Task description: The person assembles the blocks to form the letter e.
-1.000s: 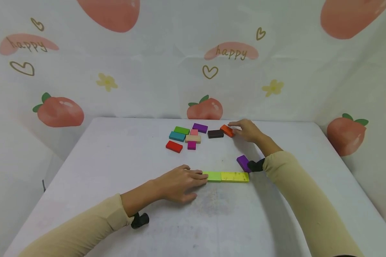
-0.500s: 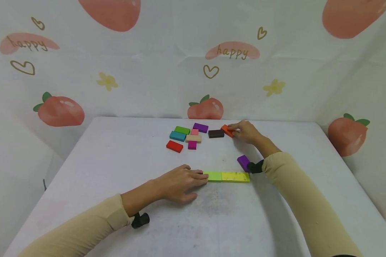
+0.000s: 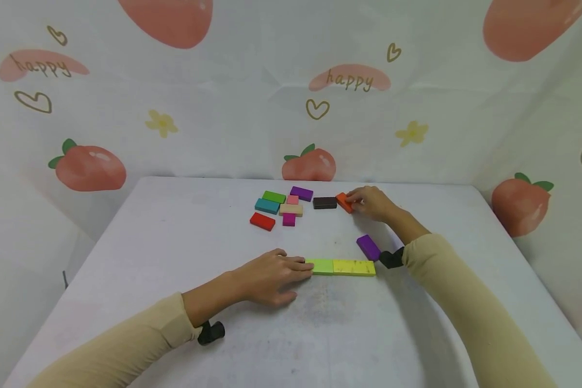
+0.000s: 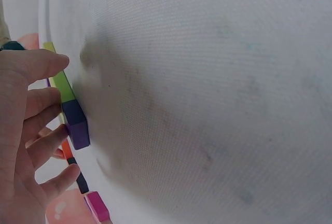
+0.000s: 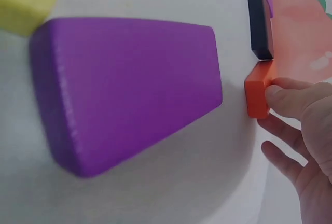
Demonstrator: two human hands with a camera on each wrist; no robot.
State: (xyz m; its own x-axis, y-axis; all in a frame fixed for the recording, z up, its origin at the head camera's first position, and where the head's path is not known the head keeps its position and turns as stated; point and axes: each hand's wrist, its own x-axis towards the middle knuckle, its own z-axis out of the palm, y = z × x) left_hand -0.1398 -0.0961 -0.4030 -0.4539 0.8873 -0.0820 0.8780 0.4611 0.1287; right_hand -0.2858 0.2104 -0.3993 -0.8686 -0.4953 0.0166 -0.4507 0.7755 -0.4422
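My right hand (image 3: 375,203) pinches an orange block (image 3: 342,201) at the back of the table, beside a black block (image 3: 324,203). In the right wrist view the thumb presses on the near side of the orange block (image 5: 257,92). My left hand (image 3: 271,280) rests at the left end of a row made of a light green block (image 3: 322,267) and a yellow block (image 3: 354,268). Its fingers reach over that end with relaxed fingers, and in the left wrist view a dark blue-purple block (image 4: 77,128) shows beneath them, end to end with the light green one.
A purple block (image 3: 368,247) lies slantwise by the row's right end, close to the right wrist's black camera (image 3: 392,258). At the back stand a red block (image 3: 262,221), a teal block (image 3: 267,205), a beige block (image 3: 291,210) and several others. A printed cloth hangs behind the table.
My right hand has closed its fingers on the orange block and drawn it slightly toward me. The left hand and the row have stayed still.
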